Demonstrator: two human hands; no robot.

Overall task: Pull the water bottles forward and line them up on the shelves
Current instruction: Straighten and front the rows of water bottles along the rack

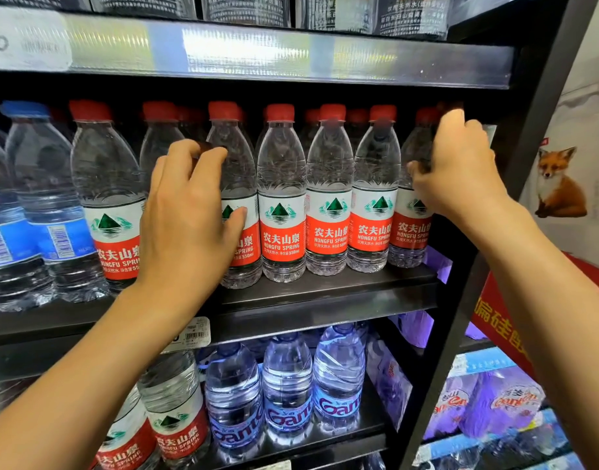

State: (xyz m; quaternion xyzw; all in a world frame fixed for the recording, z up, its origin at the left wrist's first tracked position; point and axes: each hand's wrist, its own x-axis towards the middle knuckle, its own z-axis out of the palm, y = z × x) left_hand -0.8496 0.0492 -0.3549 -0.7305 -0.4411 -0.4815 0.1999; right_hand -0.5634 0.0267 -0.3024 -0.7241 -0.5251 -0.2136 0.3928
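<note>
A row of clear water bottles with red caps and red labels [281, 198] stands along the front of the middle shelf [325, 283], with more red caps behind. My left hand [186, 215] covers the second bottle [157, 130]; its fingers curl at shoulder height and its thumb presses the third bottle's [237, 157] label. My right hand [457, 164] grips the rightmost bottle [410, 232] near its top, with fingers hooked over the neck and thumb on the shoulder. What the fingertips reach behind is hidden.
Blue-capped, blue-label bottles [43, 198] fill the shelf's left end. The lower shelf holds purple-label bottles [287, 385] and larger red-label bottles [176, 418]. A shelf edge strip [257, 56] runs overhead. A black frame post [467, 300] borders the right, with cartons and packs beyond.
</note>
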